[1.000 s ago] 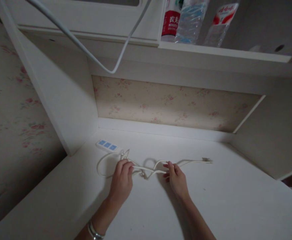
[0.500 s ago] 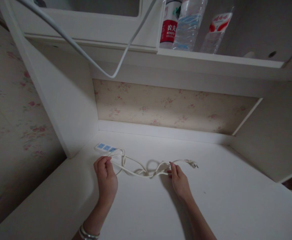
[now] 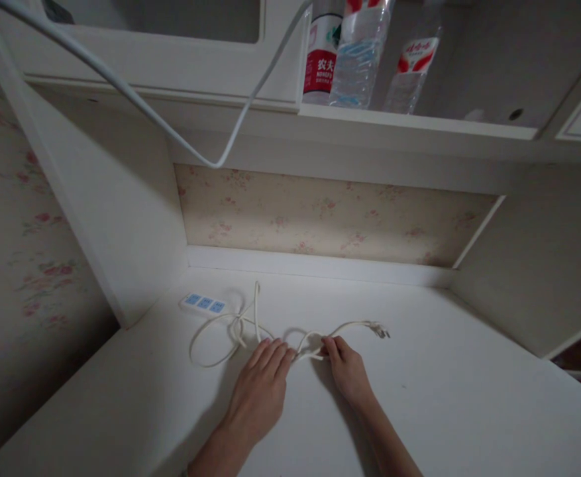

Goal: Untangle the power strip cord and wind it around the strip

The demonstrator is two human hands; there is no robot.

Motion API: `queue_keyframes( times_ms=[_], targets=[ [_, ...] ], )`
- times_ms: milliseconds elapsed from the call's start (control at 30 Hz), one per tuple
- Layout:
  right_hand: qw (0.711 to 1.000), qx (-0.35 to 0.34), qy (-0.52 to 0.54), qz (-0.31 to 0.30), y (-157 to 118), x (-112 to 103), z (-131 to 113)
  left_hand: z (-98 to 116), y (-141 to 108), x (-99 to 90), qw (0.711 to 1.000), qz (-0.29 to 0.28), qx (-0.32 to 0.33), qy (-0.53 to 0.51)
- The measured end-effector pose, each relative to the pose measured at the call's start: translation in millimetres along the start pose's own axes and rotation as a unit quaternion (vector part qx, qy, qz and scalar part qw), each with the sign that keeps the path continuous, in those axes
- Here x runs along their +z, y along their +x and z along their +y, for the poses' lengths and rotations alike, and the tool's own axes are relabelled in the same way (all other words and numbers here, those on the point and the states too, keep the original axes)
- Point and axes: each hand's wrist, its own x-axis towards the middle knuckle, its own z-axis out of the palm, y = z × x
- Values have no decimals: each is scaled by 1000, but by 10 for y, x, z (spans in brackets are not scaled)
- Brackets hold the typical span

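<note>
A white power strip (image 3: 204, 304) with blue socket faces lies on the white desktop at the left. Its cream power cord (image 3: 201, 364) runs in loose loops to the right, with a tangle or loose knot between my hands. My left hand (image 3: 265, 381) is over the cord just left of the tangle, fingers together and bent round it; the fingertips are partly hidden. My right hand (image 3: 344, 364) pinches the cord at the right of the tangle. Beyond it, the pronged plug (image 3: 379, 329) rests on the desk.
A shelf (image 3: 419, 124) overhangs the desk, holding several plastic bottles (image 3: 354, 73). A thick pale cable (image 3: 156, 118) hangs down in front of the cabinet at upper left. Side panels (image 3: 116, 199) bound the desk, and flowered wallpaper (image 3: 315, 212) shows behind.
My left hand has let go of the cord near the power strip and moved right, close to the tangle. A loop now lies open at the left. My right hand keeps its pinch.
</note>
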Motion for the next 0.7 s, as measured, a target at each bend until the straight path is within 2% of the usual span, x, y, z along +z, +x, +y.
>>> queue_keyframes(
  times_ms=[133, 300, 433, 500, 567, 633, 700],
  targets=[
    [1000, -6, 0, 7, -12, 11, -37, -54, -19, 0, 994, -83, -63, 28],
    [1000, 22, 9, 17, -2, 4, -14, -83, -65, -30, 989, -102, -104, 32],
    [999, 33, 24, 27, 37, -4, 73, -121, -120, -35, 981, -121, -149, -21],
    [997, 44, 46, 47, 62, -6, 116, -147, -136, -44, 973, -106, -193, -75],
    [993, 51, 66, 77, 85, -15, 145, -177, -129, -62, 956, -67, -243, -153],
    [989, 47, 72, 116, 99, -34, 156, -211, -102, -91, 923, -16, -297, -246],
    [986, 46, 62, 145, 101, -67, 149, -248, -66, -125, 877, 43, -351, -325]
  ],
)
